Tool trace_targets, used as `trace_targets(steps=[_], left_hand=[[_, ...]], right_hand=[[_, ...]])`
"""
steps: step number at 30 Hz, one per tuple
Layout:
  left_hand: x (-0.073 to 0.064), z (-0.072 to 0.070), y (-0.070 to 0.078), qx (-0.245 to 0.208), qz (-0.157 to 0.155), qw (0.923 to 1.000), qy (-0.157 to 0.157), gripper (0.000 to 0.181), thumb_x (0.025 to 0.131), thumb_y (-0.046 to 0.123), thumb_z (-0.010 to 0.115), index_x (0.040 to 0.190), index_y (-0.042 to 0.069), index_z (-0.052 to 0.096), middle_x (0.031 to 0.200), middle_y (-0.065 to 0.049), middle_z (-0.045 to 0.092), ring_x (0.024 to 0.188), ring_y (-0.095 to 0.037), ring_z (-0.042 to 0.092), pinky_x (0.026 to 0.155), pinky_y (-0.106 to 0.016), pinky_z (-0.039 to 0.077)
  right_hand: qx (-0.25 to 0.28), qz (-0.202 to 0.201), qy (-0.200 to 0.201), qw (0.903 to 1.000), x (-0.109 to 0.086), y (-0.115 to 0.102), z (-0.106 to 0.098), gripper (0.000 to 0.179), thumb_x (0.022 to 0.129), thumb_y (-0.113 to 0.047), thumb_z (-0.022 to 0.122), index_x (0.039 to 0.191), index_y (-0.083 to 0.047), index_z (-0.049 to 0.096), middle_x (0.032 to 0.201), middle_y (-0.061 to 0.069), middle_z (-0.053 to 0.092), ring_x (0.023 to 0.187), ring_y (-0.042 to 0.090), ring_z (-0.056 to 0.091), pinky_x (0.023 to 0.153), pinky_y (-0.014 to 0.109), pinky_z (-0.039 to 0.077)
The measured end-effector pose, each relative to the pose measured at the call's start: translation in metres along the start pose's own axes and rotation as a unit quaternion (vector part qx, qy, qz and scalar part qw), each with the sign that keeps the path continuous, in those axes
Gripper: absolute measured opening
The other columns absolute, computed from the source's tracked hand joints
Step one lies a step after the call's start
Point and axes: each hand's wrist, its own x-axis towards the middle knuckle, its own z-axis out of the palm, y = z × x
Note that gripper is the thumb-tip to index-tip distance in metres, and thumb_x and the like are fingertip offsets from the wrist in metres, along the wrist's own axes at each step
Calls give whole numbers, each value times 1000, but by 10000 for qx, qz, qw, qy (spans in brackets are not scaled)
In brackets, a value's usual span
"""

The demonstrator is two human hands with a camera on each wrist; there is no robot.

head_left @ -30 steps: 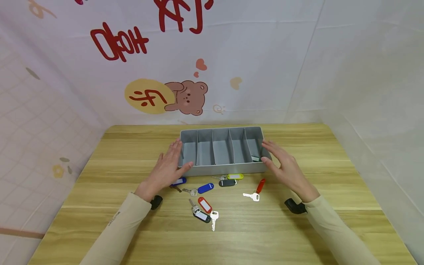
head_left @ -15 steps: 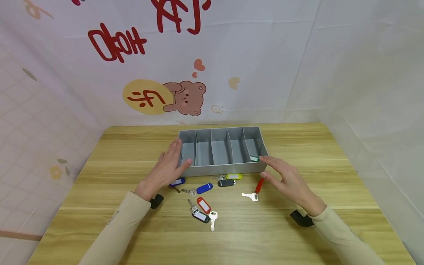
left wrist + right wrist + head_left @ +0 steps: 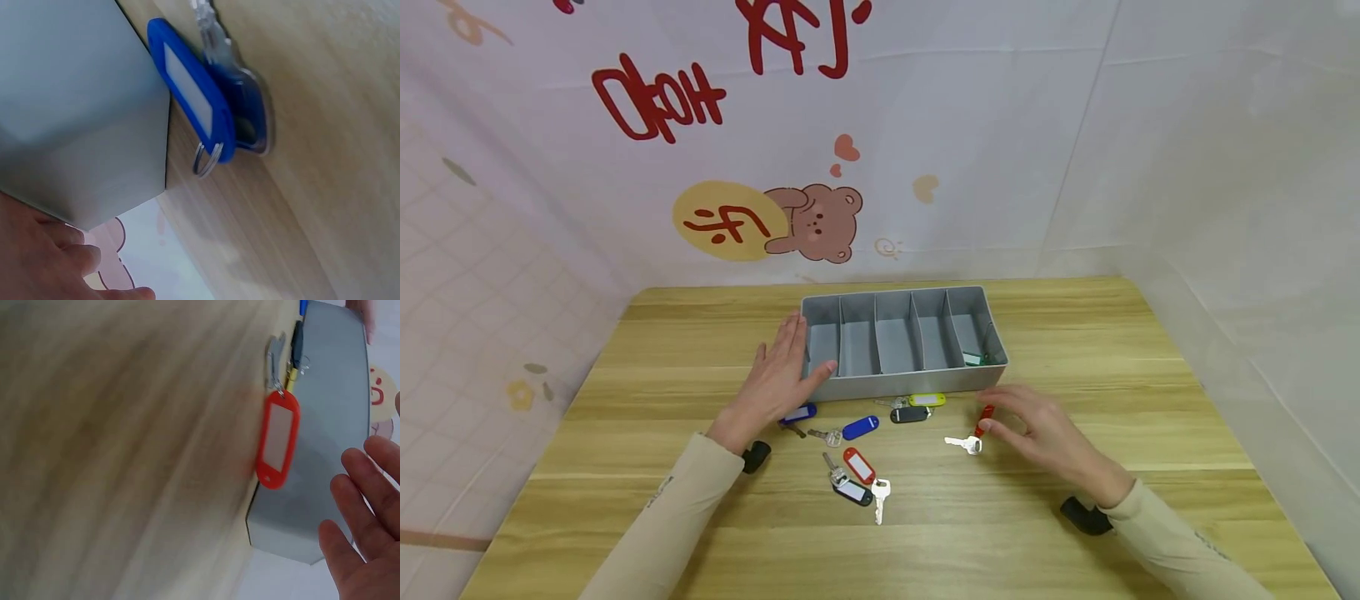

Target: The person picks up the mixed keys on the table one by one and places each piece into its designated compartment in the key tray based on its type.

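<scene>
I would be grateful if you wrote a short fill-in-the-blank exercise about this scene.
The grey rectangular tray has ____ compartments.
The small white-labelled tag inside it is edged in ____.
The oval plastic tag nearest the person's right hand is ____.
Their left hand is at the tray's ____ end.

five; green; red; left

Smooth matt plastic tray (image 3: 902,385), glossy plastic tags (image 3: 861,427), shiny metal keys (image 3: 880,502), wood-grained table (image 3: 1000,533)

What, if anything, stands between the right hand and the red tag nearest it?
Nothing visible: the right hand is close by the red tag, and the yellow tag lies off to the side, in front of the grey box.
</scene>
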Motion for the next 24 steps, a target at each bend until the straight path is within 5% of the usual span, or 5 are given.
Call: trace_targets(steps=[11,24], left_hand=[[0,3,0,12,-31,10000,15,100,103,68,41,164,-3,7,172,-20,3,159,-37,4,116,-74,15],[-1,1,0,-28,-9,10000,4,99,104,65,43,164,-4,7,172,-20,2,159,-36,3,116,-74,16]], right_hand=[[105,105,-458,9988,0,1,11,29,84,-15,86,111,-7,77,116,1,74,111,24,69,94,45,56],[41,479,-1130,9924,2,3,17,20,90,-16,82,109,-12,77,112,-5,73,108,16,67,93,42,56]])
